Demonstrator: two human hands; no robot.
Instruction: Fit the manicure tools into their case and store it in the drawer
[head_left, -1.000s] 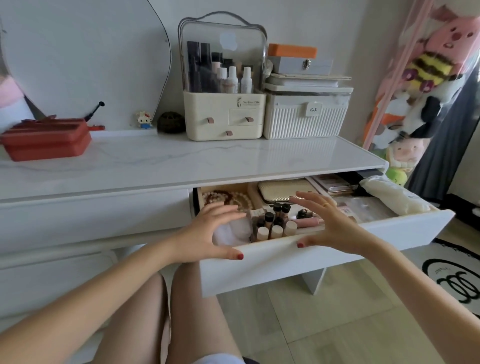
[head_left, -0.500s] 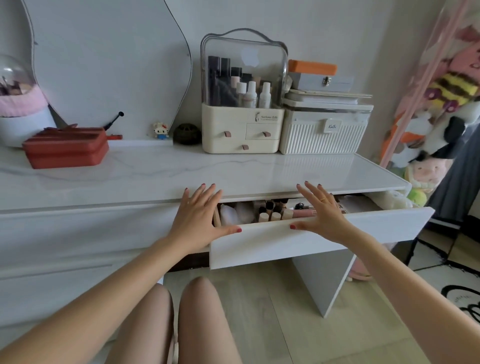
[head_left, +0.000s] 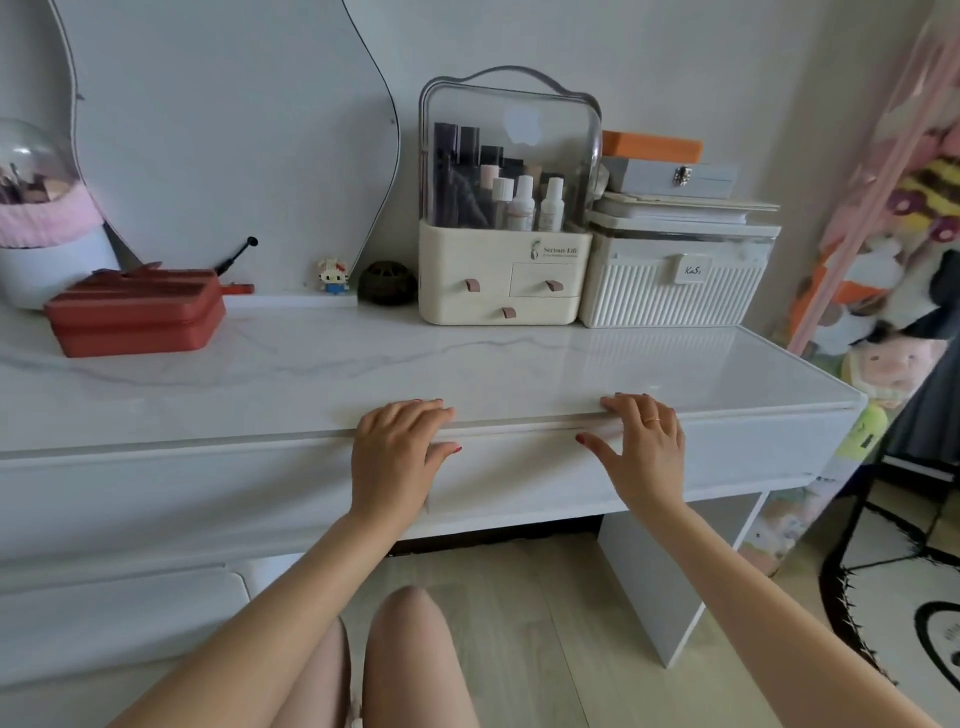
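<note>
Your left hand (head_left: 396, 457) and right hand (head_left: 640, 451) press flat, fingers extended and holding nothing, on the closed drawer (head_left: 524, 480) front, its long axis running left–right directly before you; the manicure case is not visible.

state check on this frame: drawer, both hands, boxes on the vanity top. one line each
drawer: pushed shut, front flush under the top
left hand: flat on the drawer front, fingers over the table edge
right hand: flat on the drawer front, holding nothing
red case: closed, on the vanity top
cosmetic organizer: clear cover down, small drawers shut
grey box: latched
</note>
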